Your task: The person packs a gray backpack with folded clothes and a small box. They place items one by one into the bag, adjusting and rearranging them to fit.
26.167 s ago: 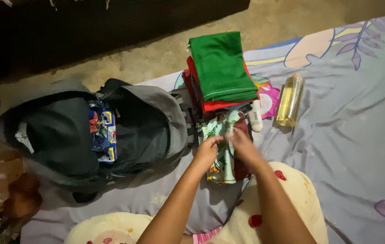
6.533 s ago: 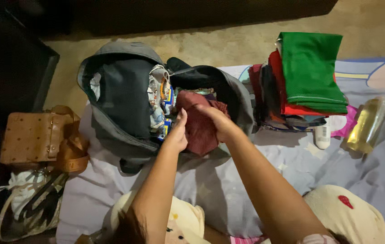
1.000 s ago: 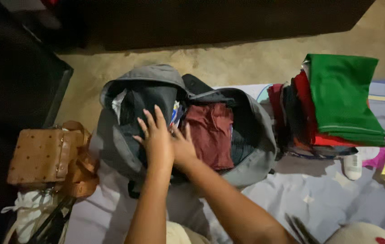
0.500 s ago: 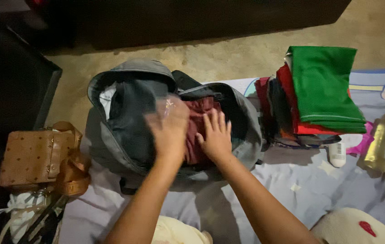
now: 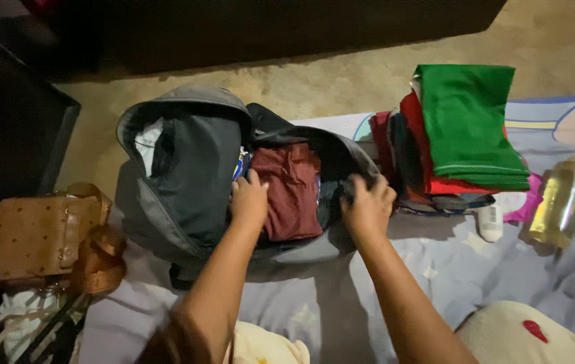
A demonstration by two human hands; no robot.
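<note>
An open grey backpack (image 5: 186, 168) lies on a lilac bedsheet (image 5: 476, 269). A folded maroon garment (image 5: 294, 192) sits inside its main compartment. My left hand (image 5: 249, 200) presses at the left edge of the maroon garment, fingers curled into the bag. My right hand (image 5: 367, 204) grips the right rim of the backpack opening. To the right of the bag stands a stack of folded clothes (image 5: 436, 162) with a green garment (image 5: 469, 121) on top.
A yellowish bottle (image 5: 558, 200) and a small white tube (image 5: 490, 222) lie right of the stack. A brown studded bag (image 5: 38, 236) and a white shoe (image 5: 21, 323) sit at the left. Dark furniture (image 5: 267, 27) runs along the back.
My right hand has moved off the maroon garment to the bag's right rim. My left hand has dropped to the garment's left edge.
</note>
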